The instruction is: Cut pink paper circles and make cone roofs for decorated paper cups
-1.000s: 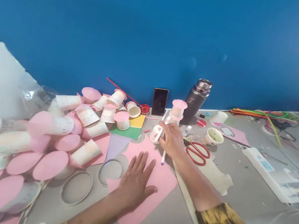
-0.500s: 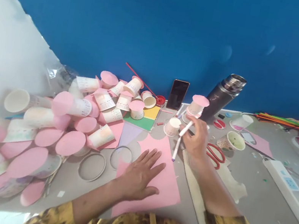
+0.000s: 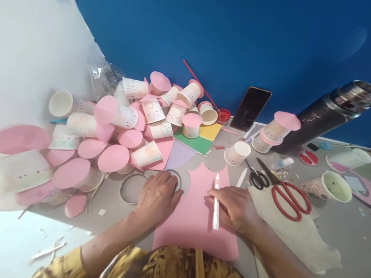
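Note:
My left hand (image 3: pixel 158 197) is closed over the near side of a thin grey ring (image 3: pixel 178 179), its fingers curled and partly hiding it. A second grey ring (image 3: pixel 121 191) lies just left of that hand. In my right hand (image 3: pixel 236 208) is a white marker (image 3: pixel 216 210), its narrow end pointing away from me. The hand rests at the right side of a pink paper sheet (image 3: pixel 192 221), with the marker above the sheet. Rounded cut-outs shape the sheet's far edge. Another white pen (image 3: pixel 242 177) lies beyond my right hand.
Many decorated paper cups with pink discs (image 3: pixel 113 158) crowd the left. Red-handled scissors (image 3: pixel 291 202) and small black scissors (image 3: pixel 259 180) lie right, near a pale cloth-like piece (image 3: pixel 293 239). Behind stand a single cup (image 3: pixel 237 153), stacked cups (image 3: pixel 276 128), a phone (image 3: pixel 251 108) and a dark flask (image 3: pixel 322 115).
My left hand has gone from lying flat on the pink paper to closing on the grey ring. My right hand has come nearer, bringing a marker over the sheet. The view has shifted.

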Motion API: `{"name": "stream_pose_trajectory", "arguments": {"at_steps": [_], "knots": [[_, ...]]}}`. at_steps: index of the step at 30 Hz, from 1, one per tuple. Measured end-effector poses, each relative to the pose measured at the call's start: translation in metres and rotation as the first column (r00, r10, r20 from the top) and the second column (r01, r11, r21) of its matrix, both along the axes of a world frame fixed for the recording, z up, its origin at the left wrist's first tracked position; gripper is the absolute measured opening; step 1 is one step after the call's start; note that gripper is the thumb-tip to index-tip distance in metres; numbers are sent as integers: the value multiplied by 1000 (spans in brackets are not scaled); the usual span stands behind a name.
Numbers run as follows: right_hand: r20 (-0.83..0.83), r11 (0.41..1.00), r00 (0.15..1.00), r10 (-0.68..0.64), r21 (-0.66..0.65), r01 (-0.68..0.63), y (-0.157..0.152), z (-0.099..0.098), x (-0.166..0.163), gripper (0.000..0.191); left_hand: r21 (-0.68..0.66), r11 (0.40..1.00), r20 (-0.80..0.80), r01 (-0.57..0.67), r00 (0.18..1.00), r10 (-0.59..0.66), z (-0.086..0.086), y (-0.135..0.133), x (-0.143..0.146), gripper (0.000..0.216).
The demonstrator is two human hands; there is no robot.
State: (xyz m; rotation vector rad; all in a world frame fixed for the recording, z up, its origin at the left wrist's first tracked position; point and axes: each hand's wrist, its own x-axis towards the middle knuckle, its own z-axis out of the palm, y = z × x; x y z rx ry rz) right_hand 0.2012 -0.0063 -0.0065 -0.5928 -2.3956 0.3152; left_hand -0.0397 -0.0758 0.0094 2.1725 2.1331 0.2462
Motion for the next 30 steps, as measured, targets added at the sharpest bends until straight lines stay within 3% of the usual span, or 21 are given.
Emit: {"name": "stream_pose_trajectory", "arguments": {"at_steps": [3,6,8,12,15,17,20,23,30], "knots": [[141,1000,990,-9,-7,10,-6,2,0,13,23,1000,-12,-16,1000,16,-2,4,0,13],[214,999,977,-20,-38,28,-10,5,-1,18,169,984,72,-52,997,40,4,6,2,16],[167,995,985,-42,-78,56,-10,5,0,16,289,957,135,-37,991,-2,12,7,7,15],[-106,968,969,-222,-142,206,-1,4,10,13,326,922,115,211,959,-260,12,12,30,16],[-238,930,900,-365,-131,342,8,4,19,18,295,873,-11,388,915,-403,-6,16,48,19],[-237,928,898,-372,-109,356,10,5,21,17,248,871,-41,425,902,-429,-18,19,55,18],[-154,956,944,-291,-75,282,11,5,17,12,210,888,-6,410,908,-418,-26,18,55,16],[-72,966,965,-253,-70,249,9,4,11,9,220,906,117,361,912,-392,-22,12,50,4],[135,960,957,-256,-78,268,10,6,14,15,223,954,295,198,920,-260,-22,-10,29,17]]}}
